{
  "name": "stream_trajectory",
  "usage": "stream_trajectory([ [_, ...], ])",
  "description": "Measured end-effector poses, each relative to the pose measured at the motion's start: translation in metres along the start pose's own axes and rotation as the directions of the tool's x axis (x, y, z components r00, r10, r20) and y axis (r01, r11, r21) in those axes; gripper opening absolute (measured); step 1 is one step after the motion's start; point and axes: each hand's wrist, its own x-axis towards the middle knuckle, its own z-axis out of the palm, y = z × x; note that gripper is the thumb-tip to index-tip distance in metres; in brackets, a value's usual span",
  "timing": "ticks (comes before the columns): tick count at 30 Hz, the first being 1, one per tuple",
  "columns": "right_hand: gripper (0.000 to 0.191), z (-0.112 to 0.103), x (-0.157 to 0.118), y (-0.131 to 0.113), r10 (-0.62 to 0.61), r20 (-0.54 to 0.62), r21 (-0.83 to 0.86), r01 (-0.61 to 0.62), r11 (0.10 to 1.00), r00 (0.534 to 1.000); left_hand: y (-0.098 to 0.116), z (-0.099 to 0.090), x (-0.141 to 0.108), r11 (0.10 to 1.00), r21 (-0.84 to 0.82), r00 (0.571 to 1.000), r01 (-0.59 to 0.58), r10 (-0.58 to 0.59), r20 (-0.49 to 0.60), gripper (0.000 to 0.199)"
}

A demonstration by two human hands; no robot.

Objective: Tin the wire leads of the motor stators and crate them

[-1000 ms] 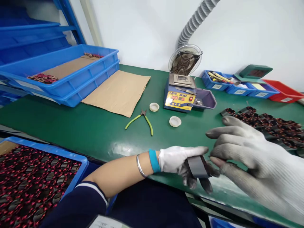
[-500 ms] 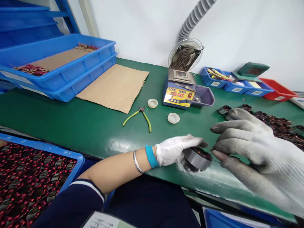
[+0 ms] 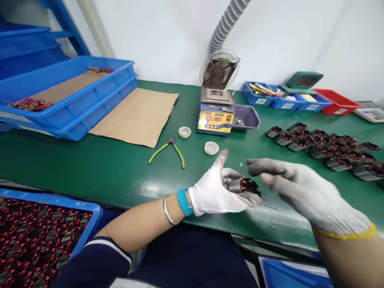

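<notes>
From the head camera, centre frame: the gloved left hand (image 3: 217, 192) is clamped around a small wound motor core (image 3: 243, 186). The right hand (image 3: 295, 192) hovers just beside it, fingers loose, holding nothing. The core looks heavy and stiff, with fine fragile wires; best gripped by its metal sides.

The left hand (image 3: 214, 194) wears a white knit glove with a blue cuff. A thin silver bangle sits on that wrist, and the sleeve is dark blue with a white stripe. The right hand (image 3: 303, 192) wears a greyish glove with a yellow edge.
</notes>
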Motion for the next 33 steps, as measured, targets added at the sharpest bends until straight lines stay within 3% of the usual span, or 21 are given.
stream_trajectory([
  [3,0.042,0.006,0.008,-0.011,-0.03,0.188,0.104,0.01,0.994,0.982,-0.003,-0.004,-0.003,0.991,0.116,0.997,0.071,-0.073,0.012,0.055],
  [6,0.033,0.008,0.011,-0.018,-0.059,0.184,0.203,0.02,0.979,0.981,-0.005,-0.007,-0.003,0.98,0.176,0.995,0.094,-0.098,0.016,0.049],
  [11,0.037,0.012,0.009,-0.026,-0.041,0.223,0.326,-0.035,0.945,0.974,-0.006,-0.004,-0.001,0.975,0.188,0.992,0.117,-0.125,0.032,0.046],
  [13,0.034,0.013,0.006,-0.03,-0.064,0.147,0.268,0.022,0.963,0.987,-0.004,-0.003,0.0,0.974,0.211,0.995,0.08,-0.091,0.045,0.046],
  [15,0.027,0.014,0.002,-0.035,-0.176,0.013,0.135,0.172,0.976,0.984,-0.003,-0.006,0.0,0.953,0.303,0.997,-0.009,-0.014,0.074,0.044],
  [18,0.016,0.012,-0.002,-0.043,-0.422,-0.077,-0.117,0.412,0.904,0.903,-0.003,-0.014,-0.003,0.848,0.516,0.988,-0.116,0.046,0.147,0.039],
  [21,0.009,0.007,-0.002,-0.046,-0.56,-0.058,-0.331,0.513,0.792,0.827,-0.003,-0.018,-0.007,0.775,0.619,0.976,-0.127,-0.013,0.217,0.046],
  [22,0.007,0.005,-0.002,-0.047,-0.579,-0.064,-0.38,0.517,0.767,0.813,-0.003,-0.018,-0.008,0.806,0.568,0.97,-0.166,0.031,0.239,0.038],
  [24,0.005,-0.001,0.0,-0.051,-0.596,-0.095,-0.431,0.507,0.747,0.797,0.001,-0.016,-0.008,0.889,0.334,0.941,-0.314,0.245,0.233,0.019],
  [26,0.008,-0.005,0.001,-0.058,-0.607,-0.131,-0.421,0.511,0.75,0.784,0.005,-0.016,-0.005,0.875,0.138,0.883,-0.464,0.444,0.152,0.024],
  [27,0.01,-0.006,0.002,-0.062,-0.612,-0.133,-0.397,0.524,0.753,0.779,0.007,-0.017,-0.002,0.866,0.125,0.873,-0.484,0.469,0.133,0.035],
  [28,0.011,-0.007,0.004,-0.066,-0.616,-0.124,-0.371,0.54,0.756,0.778,0.009,-0.019,0.0,0.877,0.18,0.893,-0.445,0.421,0.158,0.043],
  [30,0.011,-0.006,0.007,-0.072,-0.627,-0.081,-0.334,0.571,0.749,0.775,0.009,-0.024,0.004,0.876,0.394,0.949,-0.276,0.183,0.258,0.049],
  [32,0.01,-0.005,0.009,-0.071,-0.637,-0.048,-0.331,0.59,0.737,0.769,0.007,-0.03,0.007,0.807,0.579,0.947,-0.115,-0.087,0.311,0.06],
  [33,0.009,-0.004,0.009,-0.068,-0.637,-0.049,-0.332,0.589,0.737,0.769,0.005,-0.032,0.008,0.779,0.621,0.934,-0.087,-0.154,0.324,0.064],
])
